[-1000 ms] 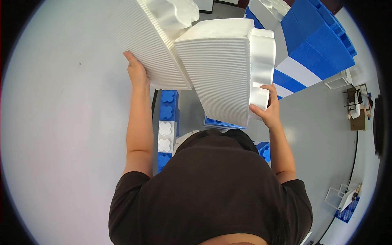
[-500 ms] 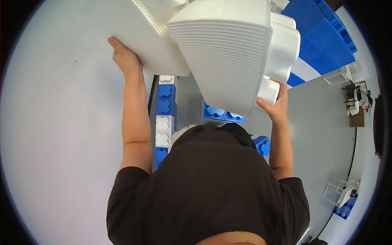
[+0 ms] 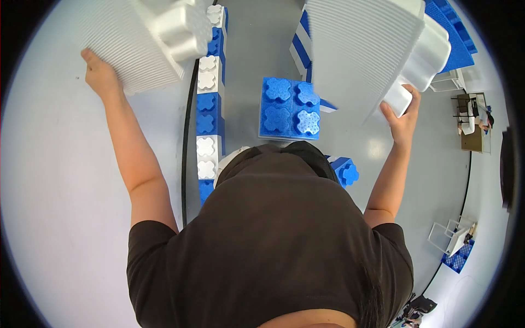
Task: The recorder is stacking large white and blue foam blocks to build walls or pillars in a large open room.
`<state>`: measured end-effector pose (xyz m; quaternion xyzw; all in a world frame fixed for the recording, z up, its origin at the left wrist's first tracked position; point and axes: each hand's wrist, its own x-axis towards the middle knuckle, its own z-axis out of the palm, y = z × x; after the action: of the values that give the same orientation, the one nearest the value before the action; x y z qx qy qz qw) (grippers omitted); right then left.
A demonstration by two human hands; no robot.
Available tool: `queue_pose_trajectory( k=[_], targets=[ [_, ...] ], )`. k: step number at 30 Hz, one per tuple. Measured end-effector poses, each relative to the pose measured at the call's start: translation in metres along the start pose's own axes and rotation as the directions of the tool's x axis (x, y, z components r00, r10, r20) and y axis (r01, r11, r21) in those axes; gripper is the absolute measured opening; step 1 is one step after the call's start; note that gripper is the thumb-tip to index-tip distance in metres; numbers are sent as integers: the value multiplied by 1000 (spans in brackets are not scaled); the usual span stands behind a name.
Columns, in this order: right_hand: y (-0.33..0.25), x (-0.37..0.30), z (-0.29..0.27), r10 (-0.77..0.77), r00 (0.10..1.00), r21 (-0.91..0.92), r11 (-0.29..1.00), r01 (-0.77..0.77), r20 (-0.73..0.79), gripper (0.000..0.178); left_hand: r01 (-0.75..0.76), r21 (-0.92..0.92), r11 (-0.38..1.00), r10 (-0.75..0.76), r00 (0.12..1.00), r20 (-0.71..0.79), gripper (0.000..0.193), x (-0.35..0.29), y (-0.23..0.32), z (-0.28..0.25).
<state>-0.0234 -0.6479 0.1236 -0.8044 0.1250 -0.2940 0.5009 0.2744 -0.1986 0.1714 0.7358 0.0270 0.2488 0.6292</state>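
the top edge cuts off both white blocks (image 3: 361,52).

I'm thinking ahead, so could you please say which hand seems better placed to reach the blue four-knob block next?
Probably the right hand: gripping one white block, it appears nearer the blue four-knob block than the left hand, which holds another white block. Neither is free.
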Motion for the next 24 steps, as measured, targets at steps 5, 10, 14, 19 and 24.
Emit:
queue_pose_trajectory(
  k=[5,10,14,19,24],
  targets=[
    [40,-6,15,-214,973,-548,805,226,87,65,293,-373,880,-321,947,-14,70,-28,-53,-11],
    [91,-28,59,34,872,-718,584,379,489,66,452,-302,840,-440,891,109,73,-78,-121,-17],
    [130,-26,81,109,807,-672,623,400,581,66,577,-187,795,-576,815,66,72,-97,-136,-30],
    [159,14,102,34,772,-641,580,503,635,69,614,-246,750,-621,782,59,72,-110,-138,-42],
    [170,55,122,100,701,-627,548,553,706,70,611,-280,740,-637,771,-1,72,-132,-131,-48]
  ],
)
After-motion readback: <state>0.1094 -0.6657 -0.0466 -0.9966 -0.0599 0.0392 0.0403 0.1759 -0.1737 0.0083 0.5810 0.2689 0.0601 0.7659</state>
